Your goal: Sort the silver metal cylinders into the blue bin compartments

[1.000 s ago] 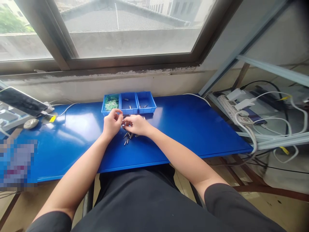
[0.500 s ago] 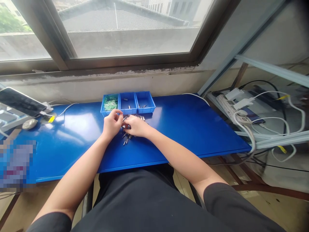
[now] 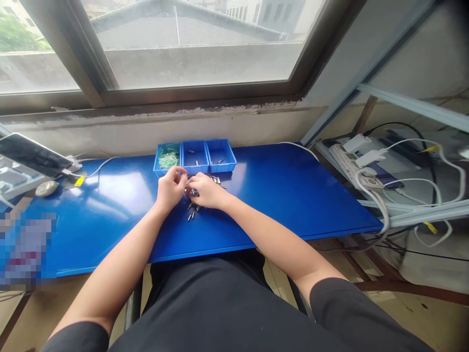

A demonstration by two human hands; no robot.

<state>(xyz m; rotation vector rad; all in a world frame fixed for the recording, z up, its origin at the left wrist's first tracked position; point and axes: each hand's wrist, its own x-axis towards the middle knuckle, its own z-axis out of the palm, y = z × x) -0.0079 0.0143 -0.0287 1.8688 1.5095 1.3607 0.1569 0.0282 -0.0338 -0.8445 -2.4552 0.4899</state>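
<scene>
Parts (image 3: 193, 213), small, metallic, lie approx mid-frame on blue worktop (image 3: 286, 195), next to my R grip (image 3: 207, 190), w/ L grip (image 3: 171, 188) just beside; can't tell if either's closed on any.

A plain black short-sleeved fabric top (image 3: 227, 313) is worn; loose black sleeves (image 3: 333, 296) are ended near the elbows (image 3: 309, 276); forearms (image 3: 269, 232) left bare.

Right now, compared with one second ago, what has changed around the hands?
The right hand has shifted slightly left, toward the left hand, showing more small parts beside it. Whether anything was taken or released is too small to tell. The left hand and blue trays stayed as they were.
</scene>
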